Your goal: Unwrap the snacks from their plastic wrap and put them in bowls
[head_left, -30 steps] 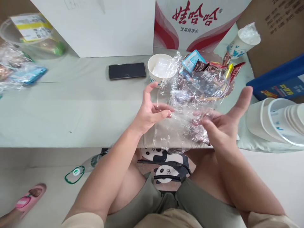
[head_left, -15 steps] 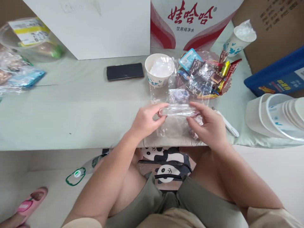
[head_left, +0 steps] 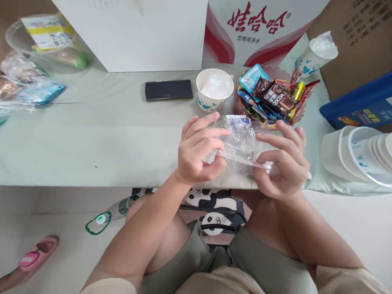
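Note:
Between my hands a clear plastic bag [head_left: 240, 153] is stretched low over the front of the table. My left hand [head_left: 202, 153] pinches its left edge with thumb and forefinger while the other fingers point up. On the opposite side, my right hand [head_left: 281, 161] pinches the bag's right edge in the same way. A small packet with a blue and white label [head_left: 237, 121] shows at the far side of the bag; I cannot tell whether it lies in or under it. Just beyond stand a paper cup [head_left: 214, 90] lined with clear plastic and a bowl of wrapped snacks [head_left: 280, 98].
A phone [head_left: 168, 90] lies left of the cup. White tubs with stacked paper cups [head_left: 357, 153] and a blue box [head_left: 361, 106] stand at right. White cartons [head_left: 131, 36] line the back. Bagged food and a clear tub [head_left: 45, 41] sit at far left. Another person's foot [head_left: 39, 253] shows below.
The bag was gathered into a narrow roll between my fingertips; now it is spread out wider. My hands have turned, with their outer fingers raised. The view has shifted slightly.

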A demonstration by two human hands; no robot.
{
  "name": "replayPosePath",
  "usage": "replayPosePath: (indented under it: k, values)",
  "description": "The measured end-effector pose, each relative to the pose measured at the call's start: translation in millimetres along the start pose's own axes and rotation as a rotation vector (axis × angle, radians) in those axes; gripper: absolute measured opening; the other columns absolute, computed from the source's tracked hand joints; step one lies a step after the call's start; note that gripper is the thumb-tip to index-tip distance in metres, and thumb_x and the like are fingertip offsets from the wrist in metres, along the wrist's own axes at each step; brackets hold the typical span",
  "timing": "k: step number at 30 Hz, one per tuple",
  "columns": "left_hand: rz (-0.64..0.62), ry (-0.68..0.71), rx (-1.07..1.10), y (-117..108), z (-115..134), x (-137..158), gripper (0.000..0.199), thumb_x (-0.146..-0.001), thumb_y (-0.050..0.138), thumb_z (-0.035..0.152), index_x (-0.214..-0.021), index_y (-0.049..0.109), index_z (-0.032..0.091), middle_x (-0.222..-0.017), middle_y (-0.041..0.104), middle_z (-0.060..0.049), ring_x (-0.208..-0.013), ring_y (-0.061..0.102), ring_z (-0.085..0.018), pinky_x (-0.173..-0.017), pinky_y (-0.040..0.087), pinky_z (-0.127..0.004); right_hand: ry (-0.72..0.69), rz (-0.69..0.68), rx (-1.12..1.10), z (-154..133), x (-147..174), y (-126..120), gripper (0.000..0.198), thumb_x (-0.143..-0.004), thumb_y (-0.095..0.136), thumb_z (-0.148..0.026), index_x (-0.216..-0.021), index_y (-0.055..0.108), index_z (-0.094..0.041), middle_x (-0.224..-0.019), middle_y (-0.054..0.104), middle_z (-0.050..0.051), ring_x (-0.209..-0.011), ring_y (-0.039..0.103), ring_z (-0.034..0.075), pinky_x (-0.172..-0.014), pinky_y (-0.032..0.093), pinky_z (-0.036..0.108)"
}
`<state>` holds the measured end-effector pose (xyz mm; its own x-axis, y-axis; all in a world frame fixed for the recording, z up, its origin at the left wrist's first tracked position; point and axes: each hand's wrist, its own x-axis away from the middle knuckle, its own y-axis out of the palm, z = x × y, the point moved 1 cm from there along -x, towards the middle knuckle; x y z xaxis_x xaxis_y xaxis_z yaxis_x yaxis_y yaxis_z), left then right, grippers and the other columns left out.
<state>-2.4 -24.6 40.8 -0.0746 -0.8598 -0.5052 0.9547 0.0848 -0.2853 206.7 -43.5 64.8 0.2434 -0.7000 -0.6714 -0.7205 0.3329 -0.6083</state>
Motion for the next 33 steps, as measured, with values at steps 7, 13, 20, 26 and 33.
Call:
replayPosePath:
  k: [7, 13, 20, 26, 33]
  values:
    - [0.084, -0.332, 0.269, 4.5, -7.8, -0.5, 0.024, -0.092, 0.063, 0.037, -0.113, 0.058, 0.026, -0.08, 0.064, 0.002, -0.069, 0.064, -0.015, -0.07, 0.054, -0.033, 0.621, -0.014, -0.452, 1.8, -0.7, 10.3, 0.024, -0.092, 0.068, -0.049, -0.109, 0.06, -0.034, -0.07, 0.061, -0.002, -0.057, 0.057, 0.018, -0.057, 0.049, 0.036]
    - [0.032, -0.5, 0.487, 1.2, -29.2, -9.3, 0.055, -0.087, 0.075, 0.042, -0.134, 0.047, 0.032, -0.098, 0.066, 0.0, -0.067, 0.064, -0.011, -0.062, 0.05, -0.027, 0.859, -0.265, -0.73, 7.4, -10.5, 21.5, 0.034, -0.076, 0.08, -0.042, -0.103, 0.064, -0.028, -0.081, 0.069, 0.001, -0.065, 0.062, 0.018, -0.057, 0.049, 0.033]
    - [-0.088, -0.611, 0.723, -12.4, -38.8, -14.0, 0.063, -0.074, 0.087, 0.05, -0.125, 0.057, 0.029, -0.104, 0.074, -0.002, -0.088, 0.072, -0.015, -0.074, 0.057, -0.028, 0.962, -0.108, -0.8, 18.5, -5.8, 21.7, 0.013, -0.071, 0.071, -0.025, -0.074, 0.058, -0.024, -0.066, 0.058, -0.003, -0.056, 0.053, 0.012, -0.053, 0.044, 0.027]
    - [-0.435, -0.758, 0.755, 0.4, -29.4, -11.5, 0.034, -0.074, 0.089, 0.039, -0.09, 0.067, 0.018, -0.101, 0.078, -0.006, -0.091, 0.076, -0.017, -0.076, 0.06, -0.026, 0.981, -0.086, -0.897, 24.4, -6.0, 20.6, 0.026, -0.071, 0.076, -0.039, -0.086, 0.058, -0.027, -0.081, 0.063, 0.0, -0.067, 0.06, 0.017, -0.057, 0.051, 0.031]
    - [-0.455, -0.822, 0.672, 3.4, -24.8, -12.1, 0.023, -0.086, 0.075, 0.03, -0.101, 0.06, 0.022, -0.066, 0.07, 0.005, -0.057, 0.072, -0.012, -0.051, 0.054, -0.019, 0.897, -0.39, -0.707, 20.4, -4.2, 10.6, 0.023, -0.085, 0.074, -0.04, -0.096, 0.063, -0.024, -0.063, 0.06, -0.005, -0.053, 0.058, 0.013, -0.05, 0.047, 0.027]
